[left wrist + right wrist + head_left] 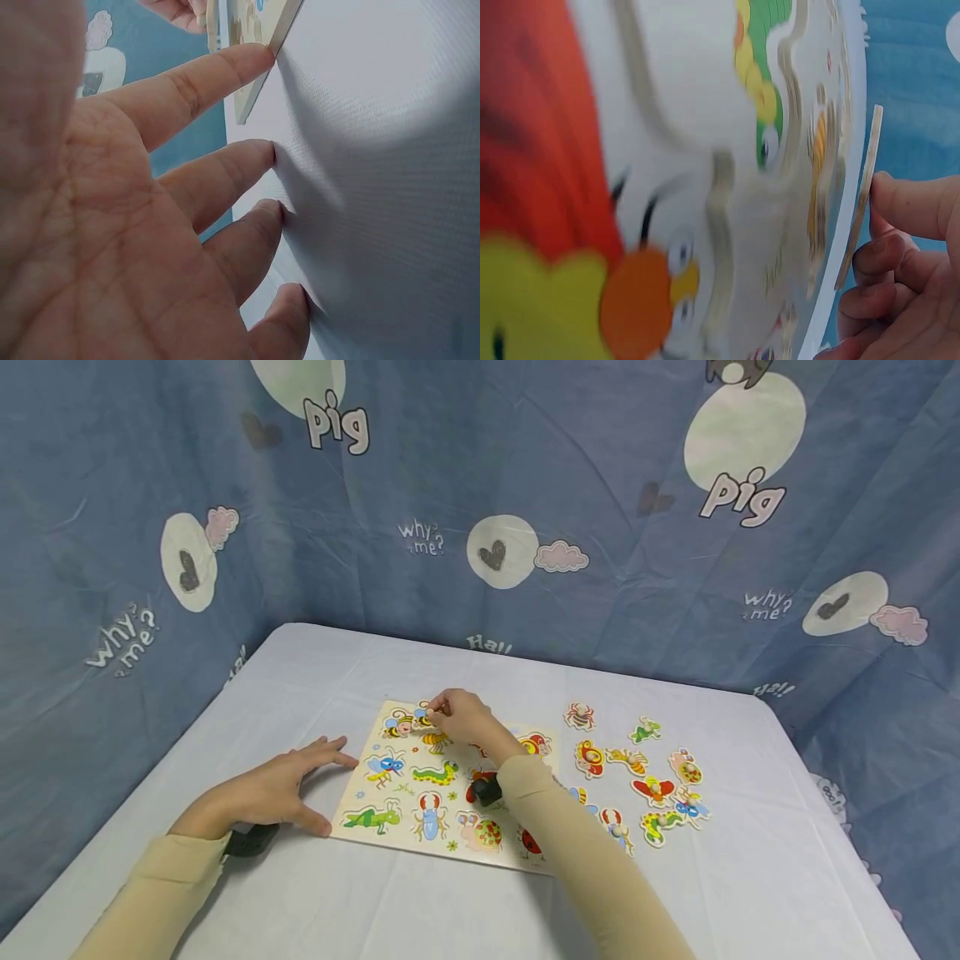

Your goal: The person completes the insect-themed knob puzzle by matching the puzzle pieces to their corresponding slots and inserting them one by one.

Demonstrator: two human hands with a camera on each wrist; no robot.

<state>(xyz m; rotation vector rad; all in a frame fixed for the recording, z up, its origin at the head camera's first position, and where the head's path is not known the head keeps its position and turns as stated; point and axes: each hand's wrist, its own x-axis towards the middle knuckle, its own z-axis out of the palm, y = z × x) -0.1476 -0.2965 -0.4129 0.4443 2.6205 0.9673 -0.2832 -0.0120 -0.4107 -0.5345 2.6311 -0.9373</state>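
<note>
A wooden insect puzzle board (408, 802) lies on the table, with pictured recesses such as a caterpillar, a grasshopper and a stag beetle. Over its far left part, my right hand (468, 718) pinches a bee puzzle piece (422, 718). The right wrist view shows that thin piece (861, 202) edge-on, tilted and apart from the board; its knob is hidden by the fingers. My left hand (273, 785) is spread beside the board's left edge. One fingertip touches that edge in the left wrist view, while the other fingertips (262, 154) rest on the cloth.
Loose knobbed pieces lie right of the board: a spider (580, 716), a grasshopper (645, 730), a snail (686, 767), a caterpillar (654, 828), a stag beetle (617, 832) and several others. My right forearm crosses the board's right side. A printed blue curtain (600, 610) hangs behind the white table.
</note>
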